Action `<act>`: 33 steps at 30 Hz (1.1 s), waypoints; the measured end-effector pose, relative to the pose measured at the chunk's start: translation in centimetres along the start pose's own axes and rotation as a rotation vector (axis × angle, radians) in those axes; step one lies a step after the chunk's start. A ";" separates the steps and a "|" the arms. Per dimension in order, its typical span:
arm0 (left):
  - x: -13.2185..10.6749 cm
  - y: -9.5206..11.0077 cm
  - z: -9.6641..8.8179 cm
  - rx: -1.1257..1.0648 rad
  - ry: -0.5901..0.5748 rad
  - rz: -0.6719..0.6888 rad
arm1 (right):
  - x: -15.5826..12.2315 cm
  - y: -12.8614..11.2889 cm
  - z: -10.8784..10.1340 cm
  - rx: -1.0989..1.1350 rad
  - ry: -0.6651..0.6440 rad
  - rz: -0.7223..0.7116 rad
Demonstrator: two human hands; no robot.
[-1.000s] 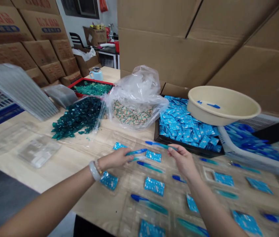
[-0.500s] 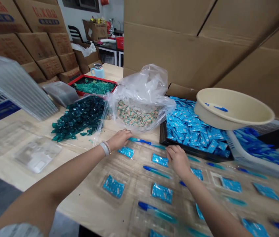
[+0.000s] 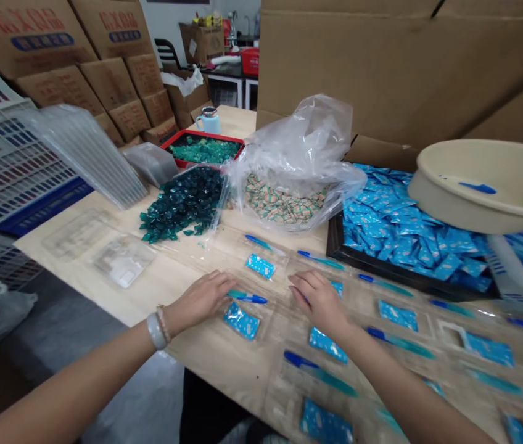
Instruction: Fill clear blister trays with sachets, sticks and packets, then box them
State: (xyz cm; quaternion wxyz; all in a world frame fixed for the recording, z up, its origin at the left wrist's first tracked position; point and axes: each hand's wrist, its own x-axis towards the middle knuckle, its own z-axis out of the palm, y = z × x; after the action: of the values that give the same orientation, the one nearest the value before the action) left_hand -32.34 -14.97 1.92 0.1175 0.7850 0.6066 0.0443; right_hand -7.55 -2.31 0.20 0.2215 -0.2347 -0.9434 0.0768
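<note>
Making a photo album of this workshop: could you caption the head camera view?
Left hand and right hand over clear plastic trays of blue packets and blue-tipped sticks on a wooden table.

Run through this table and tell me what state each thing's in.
Left hand, open, palm down, beside a blue-tipped stick
Right hand, open, palm down, over a clear plastic tray
Clear plastic bag, open, holding wrapped sachets
Beige basin, tilted, blue piece inside
Black tray, heaped with blue sachets
Mug, upright

Printed cardboard cartons (image 3: 108, 105) stand stacked near a white wall (image 3: 164, 18), with a black chair (image 3: 166, 52) and a metal-legged counter (image 3: 224, 77).
</note>
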 end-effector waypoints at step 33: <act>-1.2 1.9 3.4 -0.039 0.046 0.116 | 4.5 -1.0 2.2 -0.097 -0.218 -0.079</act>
State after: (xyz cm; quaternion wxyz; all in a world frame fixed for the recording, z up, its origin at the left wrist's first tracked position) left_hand -30.17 -17.05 -0.83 0.1160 0.8152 0.5617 0.0810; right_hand -12.55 -1.17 0.19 0.1087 -0.1982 -0.9730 0.0475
